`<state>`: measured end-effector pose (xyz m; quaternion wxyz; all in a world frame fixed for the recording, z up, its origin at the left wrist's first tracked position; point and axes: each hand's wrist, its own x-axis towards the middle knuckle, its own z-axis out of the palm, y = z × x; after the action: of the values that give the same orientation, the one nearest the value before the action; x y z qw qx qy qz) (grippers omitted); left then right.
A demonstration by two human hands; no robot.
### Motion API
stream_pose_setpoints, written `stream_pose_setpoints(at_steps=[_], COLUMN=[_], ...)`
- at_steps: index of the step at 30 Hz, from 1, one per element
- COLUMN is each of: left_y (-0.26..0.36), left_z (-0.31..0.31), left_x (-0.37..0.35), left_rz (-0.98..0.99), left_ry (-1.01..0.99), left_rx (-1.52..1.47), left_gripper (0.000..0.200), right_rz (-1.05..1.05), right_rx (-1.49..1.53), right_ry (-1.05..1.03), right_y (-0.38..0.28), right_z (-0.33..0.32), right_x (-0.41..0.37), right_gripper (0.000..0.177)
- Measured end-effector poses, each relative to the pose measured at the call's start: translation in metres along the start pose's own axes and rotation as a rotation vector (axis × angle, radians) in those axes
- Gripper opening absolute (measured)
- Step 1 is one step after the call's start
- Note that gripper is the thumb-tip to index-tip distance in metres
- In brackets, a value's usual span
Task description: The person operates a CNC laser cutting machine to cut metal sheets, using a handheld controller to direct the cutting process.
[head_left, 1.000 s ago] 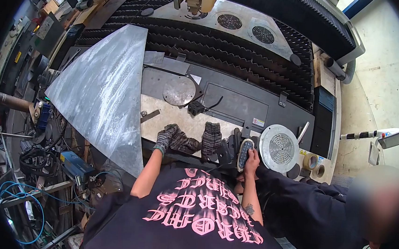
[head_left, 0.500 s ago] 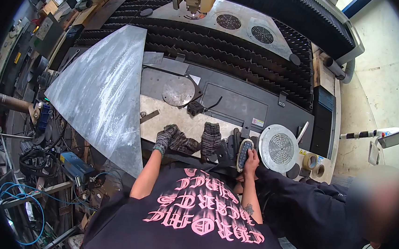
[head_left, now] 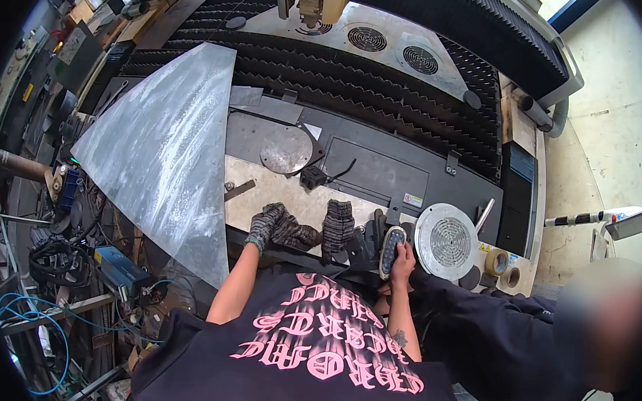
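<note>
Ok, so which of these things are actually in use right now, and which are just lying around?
In use:
- handheld controller, gripped in the right hand
- bench plate, where the gloved left hand rests beside a loose glove

Lying about:
- second glove
- perforated disc
- tape rolls
- large metal sheet
- round metal blank

Metal sheet [head_left: 163,143] left of bench plate [head_left: 298,201]; loose glove [head_left: 339,223] on plate; pendant [head_left: 391,248] between glove and perforated disc [head_left: 446,240].
</note>
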<state>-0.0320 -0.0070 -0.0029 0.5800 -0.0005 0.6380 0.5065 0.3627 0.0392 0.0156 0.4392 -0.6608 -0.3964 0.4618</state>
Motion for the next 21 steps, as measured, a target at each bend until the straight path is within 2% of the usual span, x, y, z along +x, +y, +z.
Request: stream_pose_setpoints(at_steps=[3,5,7,10,13,16,18,19,20,21], left_y=[-0.047,-0.043,-0.004,-0.001,-0.036,-0.004,0.001,-0.031,-0.022,-0.027], left_z=[-0.035,-0.033,-0.004,-0.001,-0.024,-0.004,-0.003,-0.032,-0.02,-0.022], left_x=[0.066,0.062,0.011,0.001,0.053,0.004,-0.009,0.036,0.019,0.031], left_rz=[0.05,0.062,0.038,0.009,0.017,0.061,0.055,0.216,0.113,0.222], left_ry=[-0.112,-0.119,-0.035,-0.038,-0.079,-0.021,-0.121,-0.121,-0.08,-0.032], left_rx=[-0.162,-0.104,0.171,0.068,0.002,0.039,0.004,0.299,0.214,0.26], left_gripper=[0.029,0.025,0.022,0.025,0.027,0.025,0.026,0.029,0.033,0.031], right_rz=[0.009,0.013,0.002,0.0,-0.023,0.002,-0.064,-0.068,-0.088,-0.048], right_rx=[0.007,0.004,-0.019,-0.025,-0.076,-0.049,-0.085,-0.143,-0.22,-0.205], right_ry=[-0.013,-0.016,-0.007,-0.001,0.005,-0.006,-0.029,-0.011,0.056,0.064], right_y=[0.003,0.003,0.001,-0.005,-0.016,-0.006,-0.001,-0.005,0.004,0.012], right_z=[-0.002,-0.002,-0.002,-0.001,0.001,-0.001,-0.003,-0.004,-0.004,-0.003], right_x=[0.002,0.002,0.001,-0.001,-0.005,-0.001,0.0,-0.002,0.0,0.003], right_gripper=[0.034,0.034,0.034,0.035,0.036,0.037,0.038,0.039,0.04,0.041])
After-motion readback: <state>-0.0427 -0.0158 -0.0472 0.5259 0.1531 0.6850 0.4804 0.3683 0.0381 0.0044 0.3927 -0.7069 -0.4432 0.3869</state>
